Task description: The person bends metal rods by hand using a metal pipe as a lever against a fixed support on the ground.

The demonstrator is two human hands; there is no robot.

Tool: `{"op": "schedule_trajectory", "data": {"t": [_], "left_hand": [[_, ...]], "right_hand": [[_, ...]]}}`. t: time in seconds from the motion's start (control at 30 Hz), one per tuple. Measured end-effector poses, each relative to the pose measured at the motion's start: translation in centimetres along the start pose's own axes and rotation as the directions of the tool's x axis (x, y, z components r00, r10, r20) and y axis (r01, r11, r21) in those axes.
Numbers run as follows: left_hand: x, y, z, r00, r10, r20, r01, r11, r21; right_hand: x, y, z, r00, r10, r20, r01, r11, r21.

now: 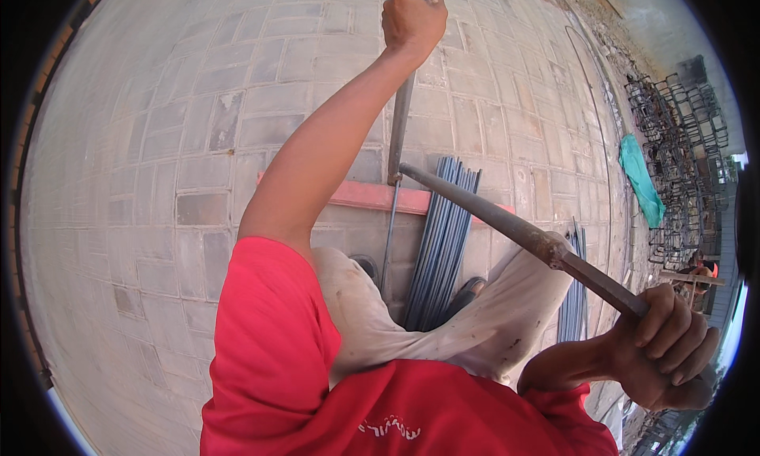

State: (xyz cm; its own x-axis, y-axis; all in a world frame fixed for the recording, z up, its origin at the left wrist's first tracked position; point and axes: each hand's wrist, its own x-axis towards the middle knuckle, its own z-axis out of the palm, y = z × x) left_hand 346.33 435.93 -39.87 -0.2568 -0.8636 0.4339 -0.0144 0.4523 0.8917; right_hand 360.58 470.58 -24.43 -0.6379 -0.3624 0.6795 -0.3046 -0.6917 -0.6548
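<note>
Both left hand and right hand gripped the tool; steadying the rod at the beam's edge seemed wise.

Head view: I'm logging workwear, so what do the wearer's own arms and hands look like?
The left sleeve is red and short, leaving the forearm bare; the right sleeve is red too, only partly visible. The left hand and right hand wear no gloves, and no watch or bracelet shows.
</note>
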Motion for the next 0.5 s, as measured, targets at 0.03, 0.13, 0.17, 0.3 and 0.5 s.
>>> {"op": "schedule_trajectory", "data": {"t": [0.03, 0.13, 0.17, 0.3, 0.5], "left_hand": [[-0.1, -0.1, 0.0, 1.000, 0.001, 0.023, -0.001, 1.000, -0.001], [-0.7, 0.4, 0.3, 0.998, 0.047, 0.033, -0.047, 0.999, -0.010], [-1.1, 0.8, 0.3, 0.998, 0.064, 0.027, -0.063, 0.998, -0.023], [-1.6, 1.1, 0.7, 0.991, 0.131, -0.003, -0.131, 0.990, -0.057], [-1.6, 0.7, 1.0, 0.979, 0.204, -0.012, -0.204, 0.979, -0.018]], "right_hand": [[-0.5, 0.1, 0.1, 0.999, -0.026, 0.045, 0.023, 0.998, 0.066], [-1.9, 0.1, 0.3, 0.992, -0.121, -0.024, 0.123, 0.989, 0.087], [-2.4, -0.1, 0.1, 0.992, -0.125, -0.020, 0.126, 0.984, 0.127], [-3.7, -0.2, -0.2, 0.985, -0.174, -0.006, 0.173, 0.972, 0.161], [-8.1, -1.8, -2.1, 0.948, -0.313, -0.057, 0.318, 0.920, 0.230]]}}
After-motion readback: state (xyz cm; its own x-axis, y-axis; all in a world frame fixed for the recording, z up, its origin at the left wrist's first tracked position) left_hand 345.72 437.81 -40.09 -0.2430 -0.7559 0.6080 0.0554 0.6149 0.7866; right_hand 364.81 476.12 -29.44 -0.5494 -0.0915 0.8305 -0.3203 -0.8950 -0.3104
